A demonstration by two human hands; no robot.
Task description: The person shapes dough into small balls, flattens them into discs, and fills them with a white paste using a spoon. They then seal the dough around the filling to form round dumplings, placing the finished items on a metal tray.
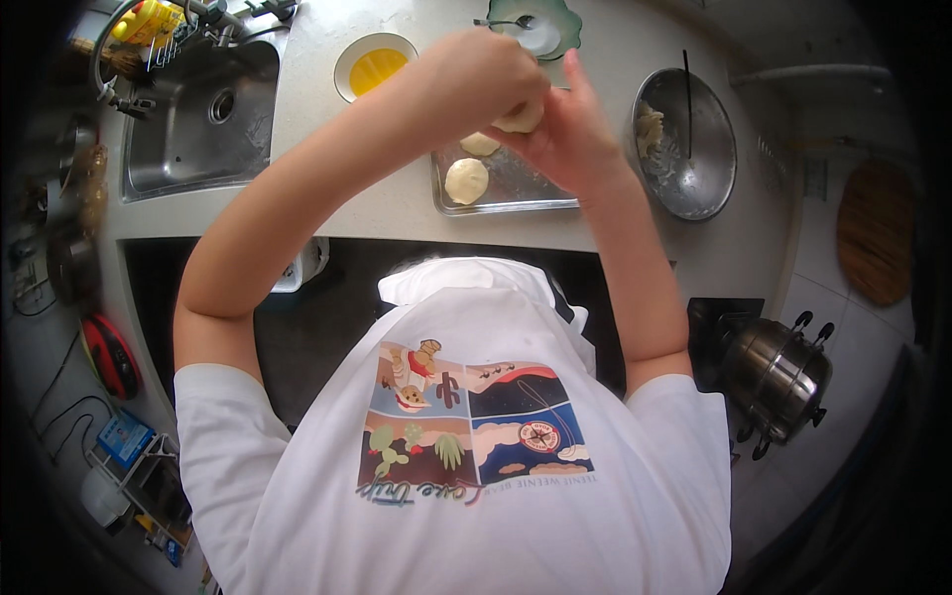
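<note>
A pale piece of dough (pixel 522 119) is held up between my two hands, above a rectangular metal tray (pixel 513 206). My left hand (pixel 500 73) curls over it from the left, its fingertips mostly hidden. From the right, my right hand (pixel 571 137) cradles the same dough against palm and fingers, thumb raised. On the tray's left side lies a flattened dough round (pixel 467 181), with a second round (pixel 480 144) just behind it, partly covered by my hands. The far part of the tray is hidden behind them too.
A white bowl of yellow liquid (pixel 378 68) stands back left. Behind my hands is a green-rimmed dish (pixel 569 30) with white contents and a spoon (pixel 524 22). Right, a steel bowl (pixel 703 190) holds dough remnants and a dark stick. A sink (pixel 201 152) lies left.
</note>
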